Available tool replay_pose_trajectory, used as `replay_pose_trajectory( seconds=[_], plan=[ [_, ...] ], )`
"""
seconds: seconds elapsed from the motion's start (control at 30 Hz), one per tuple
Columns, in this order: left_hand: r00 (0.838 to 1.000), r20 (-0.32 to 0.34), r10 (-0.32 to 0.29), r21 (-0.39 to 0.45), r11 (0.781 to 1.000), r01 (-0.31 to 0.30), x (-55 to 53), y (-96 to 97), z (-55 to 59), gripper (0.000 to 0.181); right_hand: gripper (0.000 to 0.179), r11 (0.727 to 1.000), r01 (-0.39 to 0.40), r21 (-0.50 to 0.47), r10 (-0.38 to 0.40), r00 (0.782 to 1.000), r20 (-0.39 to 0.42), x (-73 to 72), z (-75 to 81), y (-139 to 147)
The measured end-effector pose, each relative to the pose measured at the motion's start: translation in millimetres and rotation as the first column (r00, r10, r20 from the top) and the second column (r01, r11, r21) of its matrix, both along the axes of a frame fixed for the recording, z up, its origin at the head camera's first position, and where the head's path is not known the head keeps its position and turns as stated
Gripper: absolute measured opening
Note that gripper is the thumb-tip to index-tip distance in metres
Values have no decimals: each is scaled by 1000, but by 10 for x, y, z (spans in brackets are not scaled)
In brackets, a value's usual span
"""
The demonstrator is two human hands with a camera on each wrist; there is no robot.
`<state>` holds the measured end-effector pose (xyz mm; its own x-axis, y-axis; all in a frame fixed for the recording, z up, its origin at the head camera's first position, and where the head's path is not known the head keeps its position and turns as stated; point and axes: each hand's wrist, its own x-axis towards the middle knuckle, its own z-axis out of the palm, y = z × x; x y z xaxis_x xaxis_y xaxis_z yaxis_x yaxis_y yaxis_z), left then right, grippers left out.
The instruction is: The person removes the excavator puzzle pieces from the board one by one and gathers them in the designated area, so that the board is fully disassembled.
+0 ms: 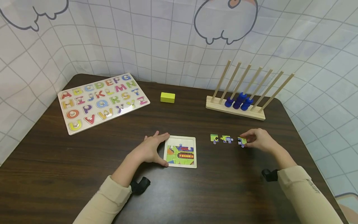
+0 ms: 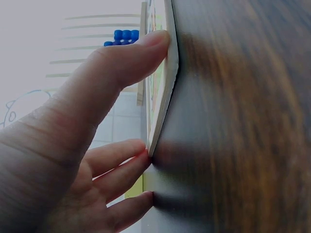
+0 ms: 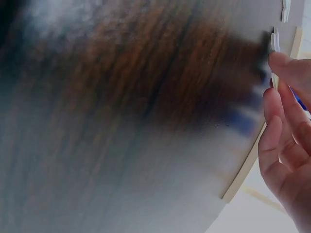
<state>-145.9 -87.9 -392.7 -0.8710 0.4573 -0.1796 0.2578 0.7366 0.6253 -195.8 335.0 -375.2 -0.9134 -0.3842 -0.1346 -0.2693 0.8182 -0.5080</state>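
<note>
My left hand spans the left side of a small square wooden puzzle tray, holding it with the thumb at the near corner and a finger at the far corner. Joined jigsaw pieces with a red and orange picture fill its lower part; bare board shows at the top. Farther right, my right hand pinches a green and purple jigsaw piece by its right side, close over the table. In the right wrist view, the thumb and fingertips meet on the thin piece.
Two loose jigsaw pieces, one green and one purple and green, lie between tray and right hand. Behind them stands a peg rack with blue beads. A yellow block and an alphabet board lie farther back and left.
</note>
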Motion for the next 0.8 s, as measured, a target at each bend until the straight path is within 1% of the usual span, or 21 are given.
replay_pose_trajectory(
  seconds=[0.17, 0.3, 0.6, 0.8],
  plan=[
    [1000, -7, -2, 0, 1000, 2, -3, -4, -7, 100, 26, 999, -18, 32, 19, 999, -31, -49, -36, -9],
    [1000, -6, -4, -3, 1000, 4, -6, -6, -6, 100, 26, 999, -17, 45, 19, 999, -33, -67, -43, -28],
    [1000, -10, -4, -8, 1000, 4, -11, -10, -6, 99, 26, 998, -52, 27, 53, 998, -38, -76, -34, -84],
    [1000, -4, -7, -10, 1000, 7, -13, -3, -16, 99, 26, 999, -33, 42, 34, 999, -31, -85, -53, -85]
  ],
)
